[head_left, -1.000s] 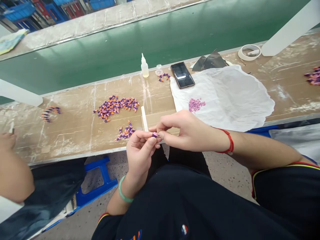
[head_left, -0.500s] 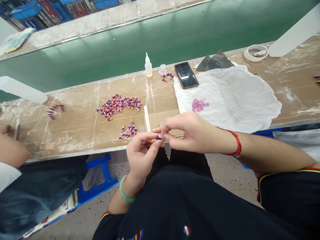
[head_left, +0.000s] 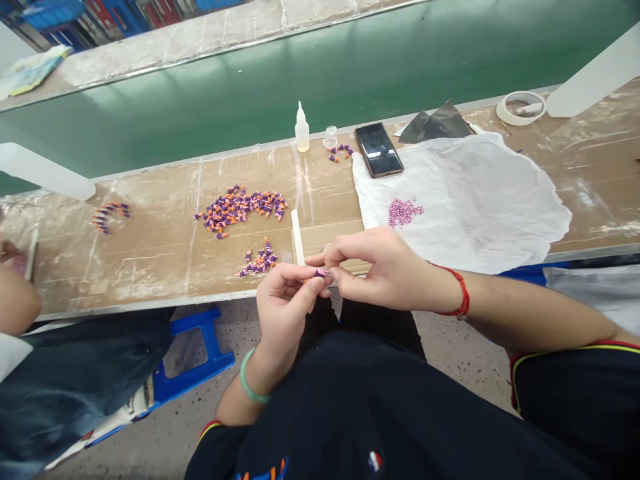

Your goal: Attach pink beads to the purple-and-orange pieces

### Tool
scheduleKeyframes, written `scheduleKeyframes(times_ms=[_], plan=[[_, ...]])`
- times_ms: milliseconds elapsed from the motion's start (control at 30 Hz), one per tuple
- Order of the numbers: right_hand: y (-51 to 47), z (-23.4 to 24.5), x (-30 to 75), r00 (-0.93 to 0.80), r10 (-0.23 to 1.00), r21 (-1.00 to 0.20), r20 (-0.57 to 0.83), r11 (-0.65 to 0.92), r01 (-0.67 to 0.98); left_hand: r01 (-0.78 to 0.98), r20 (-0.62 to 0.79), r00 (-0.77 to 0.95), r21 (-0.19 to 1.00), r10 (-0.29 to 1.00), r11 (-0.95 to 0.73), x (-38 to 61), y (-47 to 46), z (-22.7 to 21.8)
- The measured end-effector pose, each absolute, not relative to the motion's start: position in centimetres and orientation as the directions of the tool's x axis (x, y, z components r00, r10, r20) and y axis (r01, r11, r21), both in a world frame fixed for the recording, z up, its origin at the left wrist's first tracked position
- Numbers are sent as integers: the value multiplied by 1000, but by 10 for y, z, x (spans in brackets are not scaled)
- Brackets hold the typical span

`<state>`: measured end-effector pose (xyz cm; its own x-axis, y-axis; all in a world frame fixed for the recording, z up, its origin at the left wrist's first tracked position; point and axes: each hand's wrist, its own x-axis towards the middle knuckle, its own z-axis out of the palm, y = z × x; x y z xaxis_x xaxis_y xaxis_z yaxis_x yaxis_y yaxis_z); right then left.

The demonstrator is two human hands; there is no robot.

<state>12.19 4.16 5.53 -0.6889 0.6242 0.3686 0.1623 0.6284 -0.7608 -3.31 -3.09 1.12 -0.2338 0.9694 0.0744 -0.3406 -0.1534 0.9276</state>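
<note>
A scuffed cardboard bench (head_left: 150, 280) runs across the view; at its near edge the left hand (head_left: 285, 313) and right hand (head_left: 385, 270) meet, their fingertips (head_left: 313, 283) together and clamped on a small purple-and-orange piece (head_left: 320, 273); left of the white sheet (head_left: 465, 200) lie a white stick (head_left: 299, 237) and heaps of like pieces (head_left: 240, 208); pink beads (head_left: 405, 212) sit on the sheet; beyond it stand a phone (head_left: 379, 149), a dropper bottle (head_left: 302, 130) and a tape roll (head_left: 520, 107).
</note>
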Motion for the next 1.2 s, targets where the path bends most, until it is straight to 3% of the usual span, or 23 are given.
scheduleKeyframes(times_ms=[167, 467, 833, 1200], plan=[[38, 53, 119, -643, 668, -791, 375, 593, 154, -372, 81, -296, 908, 952, -193, -28, -32, 10], [37, 48, 122, -670, 651, -795, 358, 588, 146, -162, 190, -299, 955, 935, -246, -34, -37, 9], [33, 47, 124, -685, 617, -755, 387, 639, 149, -285, 117, -202, 943, 972, -172, -38, -43, 11], [30, 47, 123, -687, 615, -750, 387, 644, 154, -288, 86, -190, 947, 978, -140, -39, -46, 16]])
